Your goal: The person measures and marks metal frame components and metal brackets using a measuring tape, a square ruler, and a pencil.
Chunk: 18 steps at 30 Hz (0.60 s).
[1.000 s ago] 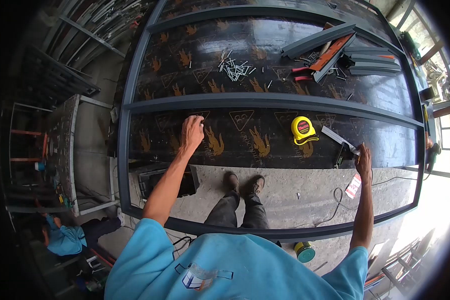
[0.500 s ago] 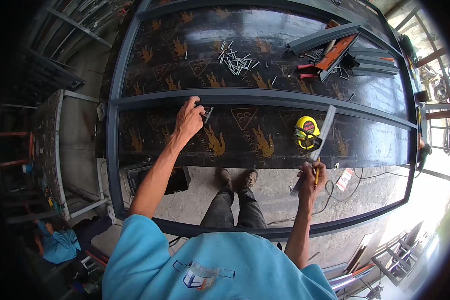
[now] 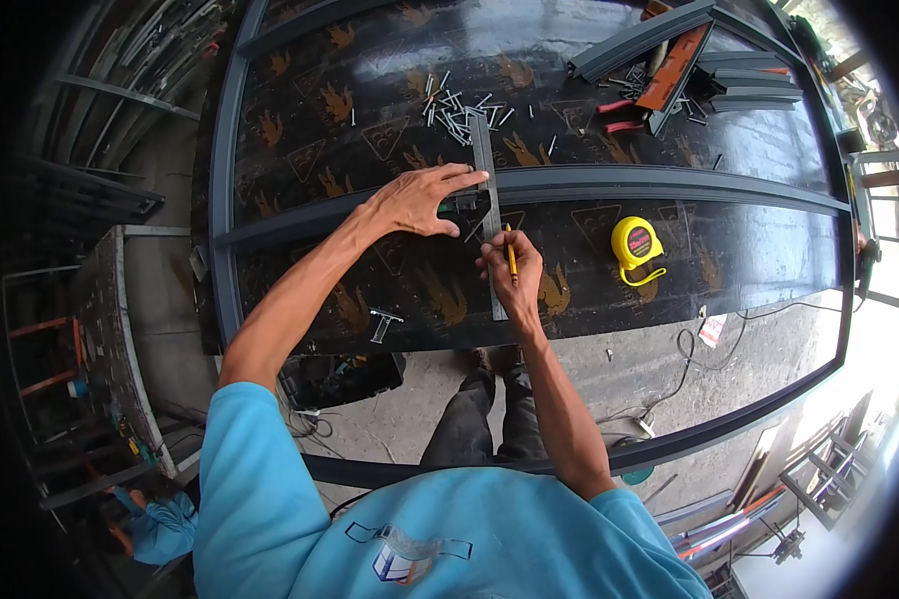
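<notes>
A combination square, with its steel blade (image 3: 483, 150), lies across the middle bar (image 3: 659, 185) of a dark grey metal frame. My left hand (image 3: 415, 203) grips the square near its head, forefinger on the blade and thumb spread below; the head is partly hidden. Just below the bar, my right hand (image 3: 514, 270) holds a yellow pencil (image 3: 511, 255), its fingertips against the blade. A small T-shaped metal piece (image 3: 384, 323) rests near the table's front edge, below my left forearm. To the right of my right hand sits a yellow tape measure (image 3: 634, 245).
Several loose screws or rivets (image 3: 454, 118) are piled beyond the bar. At the back right lie red-handled pliers (image 3: 621, 116), an orange-and-grey profile (image 3: 675, 70) and grey metal offcuts (image 3: 754, 90). A black toolbox (image 3: 340, 381) and cables are on the floor. Another person (image 3: 160, 524) is at lower left.
My right hand has brought the square and pencil leftward to the bar. My left hand has left the T-shaped piece, now nearer the front edge, and moved right onto the square.
</notes>
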{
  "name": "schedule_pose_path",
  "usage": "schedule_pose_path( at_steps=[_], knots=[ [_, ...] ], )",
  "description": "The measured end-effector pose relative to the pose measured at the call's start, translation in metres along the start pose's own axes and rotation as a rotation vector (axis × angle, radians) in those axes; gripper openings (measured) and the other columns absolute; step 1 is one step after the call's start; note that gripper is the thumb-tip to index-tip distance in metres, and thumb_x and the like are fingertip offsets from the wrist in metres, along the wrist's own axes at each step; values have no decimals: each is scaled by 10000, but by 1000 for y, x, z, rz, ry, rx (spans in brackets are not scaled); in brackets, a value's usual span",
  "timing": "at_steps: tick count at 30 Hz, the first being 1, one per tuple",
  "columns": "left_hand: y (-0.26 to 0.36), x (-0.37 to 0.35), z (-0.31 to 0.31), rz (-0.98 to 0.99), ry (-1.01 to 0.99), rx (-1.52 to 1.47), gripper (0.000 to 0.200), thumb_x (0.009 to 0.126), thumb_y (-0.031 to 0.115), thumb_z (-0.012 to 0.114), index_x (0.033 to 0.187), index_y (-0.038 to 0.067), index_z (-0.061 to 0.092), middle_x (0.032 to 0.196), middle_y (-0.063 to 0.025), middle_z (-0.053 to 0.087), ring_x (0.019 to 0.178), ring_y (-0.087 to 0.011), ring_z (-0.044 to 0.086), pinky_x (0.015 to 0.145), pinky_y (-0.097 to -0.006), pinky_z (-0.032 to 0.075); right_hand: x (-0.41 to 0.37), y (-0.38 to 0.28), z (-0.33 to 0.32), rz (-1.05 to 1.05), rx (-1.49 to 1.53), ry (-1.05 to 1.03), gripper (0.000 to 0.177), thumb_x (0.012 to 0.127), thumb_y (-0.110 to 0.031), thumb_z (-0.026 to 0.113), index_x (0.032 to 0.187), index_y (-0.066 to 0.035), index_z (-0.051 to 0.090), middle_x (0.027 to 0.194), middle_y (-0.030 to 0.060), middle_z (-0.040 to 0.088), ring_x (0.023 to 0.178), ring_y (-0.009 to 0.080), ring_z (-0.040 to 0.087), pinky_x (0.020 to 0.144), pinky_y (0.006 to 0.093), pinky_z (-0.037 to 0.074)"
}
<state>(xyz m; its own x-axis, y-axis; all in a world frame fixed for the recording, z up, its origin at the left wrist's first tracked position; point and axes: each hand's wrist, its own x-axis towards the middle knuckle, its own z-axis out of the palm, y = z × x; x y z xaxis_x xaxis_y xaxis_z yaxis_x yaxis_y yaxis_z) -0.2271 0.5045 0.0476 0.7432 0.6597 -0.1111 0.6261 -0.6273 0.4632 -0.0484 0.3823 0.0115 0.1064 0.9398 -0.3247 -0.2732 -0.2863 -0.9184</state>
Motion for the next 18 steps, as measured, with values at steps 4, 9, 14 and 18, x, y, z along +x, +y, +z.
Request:
schedule_pose_path(
  at_steps=[4,9,14,18],
  knots=[
    [-18,3,10,171,98,51,827,619,251,803,1353,236,424,1291,-107,509,1042,-312,593,907,-399,508,-2,-8,-1,1,4,3,24,871,-27,558,878,-22,535,747,17,576,626,93,600,515,210,482],
    [-22,5,16,199,183,89,772,597,203,801,1308,229,501,1279,-79,544,959,-274,630,855,-356,532,2,-5,-3,32,-20,-15,42,869,-24,568,898,1,550,763,26,588,631,93,609,514,215,497],
    [-26,6,19,191,170,76,795,581,271,827,1309,240,509,1325,-53,526,944,-260,635,853,-345,528,4,-27,-8,-281,-495,170,370,969,-280,486,1208,0,520,866,142,519,807,228,543,706,351,450],
    [-25,7,18,177,145,93,818,582,307,827,1324,244,491,1326,-60,525,935,-265,637,844,-347,529,19,-43,-24,-312,-576,178,419,988,-337,417,1205,4,530,825,133,512,773,220,499,719,340,419]
  ],
)
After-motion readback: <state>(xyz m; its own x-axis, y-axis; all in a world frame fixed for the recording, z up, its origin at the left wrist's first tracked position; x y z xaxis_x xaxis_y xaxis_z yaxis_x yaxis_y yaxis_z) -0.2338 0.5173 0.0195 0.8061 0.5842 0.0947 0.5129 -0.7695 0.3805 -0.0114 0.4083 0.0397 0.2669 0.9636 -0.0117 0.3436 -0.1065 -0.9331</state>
